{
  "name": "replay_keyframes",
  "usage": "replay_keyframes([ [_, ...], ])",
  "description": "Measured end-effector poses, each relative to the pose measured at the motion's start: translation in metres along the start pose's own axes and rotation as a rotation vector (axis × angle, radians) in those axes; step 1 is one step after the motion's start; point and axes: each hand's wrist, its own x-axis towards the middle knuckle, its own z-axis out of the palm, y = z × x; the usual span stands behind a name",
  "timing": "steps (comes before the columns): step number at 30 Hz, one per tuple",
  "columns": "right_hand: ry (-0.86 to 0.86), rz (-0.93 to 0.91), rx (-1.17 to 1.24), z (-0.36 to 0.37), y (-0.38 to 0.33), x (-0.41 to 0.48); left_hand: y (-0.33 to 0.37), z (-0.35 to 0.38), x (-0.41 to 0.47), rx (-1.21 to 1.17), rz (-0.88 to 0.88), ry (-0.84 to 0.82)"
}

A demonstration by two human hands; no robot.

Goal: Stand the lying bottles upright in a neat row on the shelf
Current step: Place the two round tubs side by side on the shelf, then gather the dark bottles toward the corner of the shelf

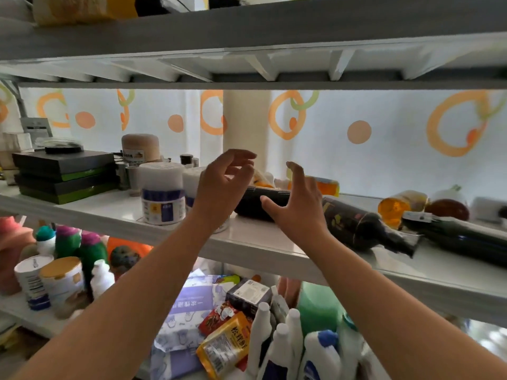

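A dark wine bottle (356,229) lies on its side on the white shelf (260,245), neck pointing right toward the front edge. Its base end (255,200) shows between my two hands. A second dark bottle (461,238) lies further right, with a white tag near its left end. My left hand (219,187) hovers just left of the first bottle's base, fingers loosely curled and holding nothing. My right hand (296,204) is spread in front of the bottle's middle, thumb toward the base. Whether it touches the glass I cannot tell.
White tubs (162,196) stand close to my left hand, with stacked dark boxes (65,176) further left. Orange packets (326,186) and jars (397,207) lie behind the bottles. The upper shelf (247,34) hangs low overhead. Below, cleaning bottles (288,346) and packets crowd the lower shelf.
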Motion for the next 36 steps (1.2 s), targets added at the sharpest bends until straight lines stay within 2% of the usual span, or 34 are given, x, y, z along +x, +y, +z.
replay_keyframes([
  [4, 0.002, 0.02, -0.122, -0.033, 0.024, -0.005, 0.003, 0.04, -0.007, -0.024, -0.039, -0.098],
  [11, 0.067, 0.051, -0.231, -0.085, 0.062, -0.011, 0.018, 0.119, -0.026, -0.046, -0.006, -0.29],
  [15, 0.118, 0.056, -0.295, -0.118, 0.088, -0.011, 0.036, 0.159, -0.037, -0.095, -0.003, -0.325],
  [19, 0.124, 0.132, -0.379, -0.154, 0.118, -0.011, 0.055, 0.188, -0.041, 0.012, 0.047, -0.39],
  [27, -0.023, 0.332, -0.661, -0.212, 0.191, -0.025, 0.079, 0.231, -0.063, 0.115, 0.193, -0.565],
  [30, -0.094, 0.394, -0.648, -0.222, 0.206, -0.031, 0.087, 0.241, -0.071, 0.112, 0.23, -0.541],
  [33, -0.123, 0.366, -0.577, -0.225, 0.215, -0.04, 0.095, 0.251, -0.076, 0.071, 0.241, -0.563],
  [36, -0.111, 0.31, -0.598, -0.227, 0.218, -0.043, 0.099, 0.262, -0.081, 0.043, 0.208, -0.652],
])
